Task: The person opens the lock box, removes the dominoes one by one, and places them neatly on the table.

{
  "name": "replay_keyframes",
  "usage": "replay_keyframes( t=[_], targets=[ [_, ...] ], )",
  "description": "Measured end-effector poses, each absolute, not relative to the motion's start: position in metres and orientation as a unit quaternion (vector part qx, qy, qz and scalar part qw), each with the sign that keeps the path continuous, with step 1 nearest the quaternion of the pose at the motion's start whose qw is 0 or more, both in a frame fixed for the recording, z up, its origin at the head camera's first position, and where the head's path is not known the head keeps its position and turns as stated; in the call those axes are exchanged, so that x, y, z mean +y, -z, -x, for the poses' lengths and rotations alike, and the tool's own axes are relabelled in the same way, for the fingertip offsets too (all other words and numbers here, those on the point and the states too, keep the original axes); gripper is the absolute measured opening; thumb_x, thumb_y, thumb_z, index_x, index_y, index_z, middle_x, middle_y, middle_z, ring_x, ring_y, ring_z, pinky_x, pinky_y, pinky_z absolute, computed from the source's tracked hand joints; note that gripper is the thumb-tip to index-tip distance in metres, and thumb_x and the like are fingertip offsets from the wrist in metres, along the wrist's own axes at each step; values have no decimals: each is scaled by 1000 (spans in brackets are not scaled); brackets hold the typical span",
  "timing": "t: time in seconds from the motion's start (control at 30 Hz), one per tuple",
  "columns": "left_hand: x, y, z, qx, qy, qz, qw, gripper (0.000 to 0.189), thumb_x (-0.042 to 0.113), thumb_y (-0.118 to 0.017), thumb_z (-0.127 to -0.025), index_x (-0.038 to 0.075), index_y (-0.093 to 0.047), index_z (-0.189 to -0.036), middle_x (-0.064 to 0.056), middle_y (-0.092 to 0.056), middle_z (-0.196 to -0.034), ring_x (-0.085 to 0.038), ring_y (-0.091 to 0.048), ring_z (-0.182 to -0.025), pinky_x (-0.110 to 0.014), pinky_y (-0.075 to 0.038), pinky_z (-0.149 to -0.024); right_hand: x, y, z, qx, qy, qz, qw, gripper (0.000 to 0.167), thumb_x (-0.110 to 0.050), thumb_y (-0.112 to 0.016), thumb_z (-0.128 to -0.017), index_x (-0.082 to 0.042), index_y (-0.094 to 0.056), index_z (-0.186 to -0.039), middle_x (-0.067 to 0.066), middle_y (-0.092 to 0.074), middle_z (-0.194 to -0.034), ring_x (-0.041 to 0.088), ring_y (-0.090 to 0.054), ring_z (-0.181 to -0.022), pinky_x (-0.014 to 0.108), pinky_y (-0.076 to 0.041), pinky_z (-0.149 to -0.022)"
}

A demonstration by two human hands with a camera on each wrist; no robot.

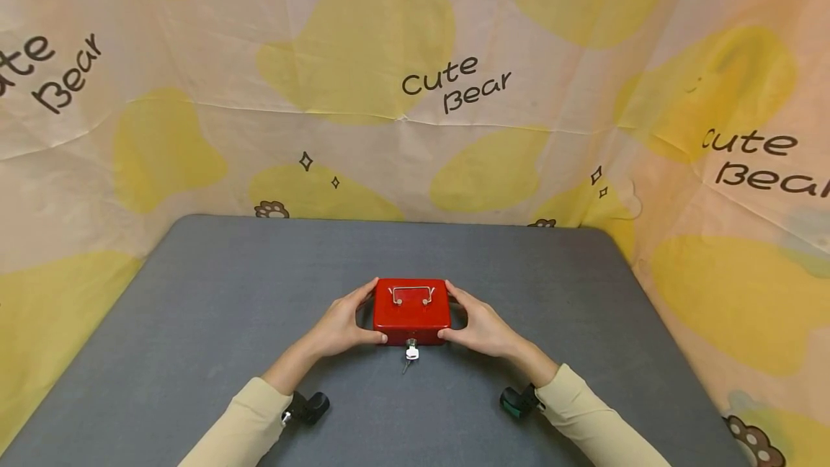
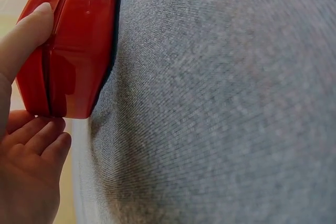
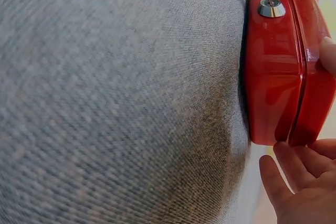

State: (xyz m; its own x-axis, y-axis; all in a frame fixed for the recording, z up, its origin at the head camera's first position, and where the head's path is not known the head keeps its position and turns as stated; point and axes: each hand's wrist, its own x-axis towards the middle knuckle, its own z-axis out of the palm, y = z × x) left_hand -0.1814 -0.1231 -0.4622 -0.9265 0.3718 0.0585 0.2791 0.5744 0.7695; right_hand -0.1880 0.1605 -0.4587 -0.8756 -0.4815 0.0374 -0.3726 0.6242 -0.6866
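A small red metal cash box point(image 1: 411, 317) with a silver folding handle point(image 1: 413, 288) on its lid sits on the grey table. My left hand point(image 1: 338, 324) grips its left end, thumb on the front and fingers at the side and back corner. On the opposite end my right hand point(image 1: 483, 324) holds it the same way. Keys point(image 1: 411, 354) hang at the front, one in the round silver lock point(image 3: 271, 8). In the left wrist view the thumb point(image 2: 35, 27) presses near the seam of the lid, which is closed.
The grey cloth-covered table point(image 1: 259, 272) spreads out around the box. Behind it and along both sides hangs a printed curtain point(image 1: 363, 49) with yellow patches and lettering. Each wrist wears a black camera, the left one point(image 1: 311, 408) and the right one point(image 1: 517, 402) close over the table.
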Motion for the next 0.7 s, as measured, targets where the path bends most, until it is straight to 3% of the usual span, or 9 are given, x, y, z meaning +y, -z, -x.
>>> replay_keyframes(
  t=[0.4, 0.7],
  targets=[
    [-126, 455, 182, 889, -409, -202, 31, 95, 34, -81, -66, 2, -33, -142, -17, -45, -137, -31, -51, -119, -46, -40, -99, 161, 455, 190, 897, 362, 242, 71, 84, -35, -71, -79, -7, -27, -145, 12, -44, -140, 26, -55, -114, 40, -48, -92],
    [-127, 457, 186, 882, -429, -188, 52, 89, 36, -77, -72, 4, -33, -142, -16, -44, -138, -27, -49, -122, -43, -39, -100, 163, 447, 193, 893, 377, 233, 79, 77, -36, -68, -82, -7, -32, -143, 8, -50, -135, 24, -56, -112, 40, -48, -90]
  ],
)
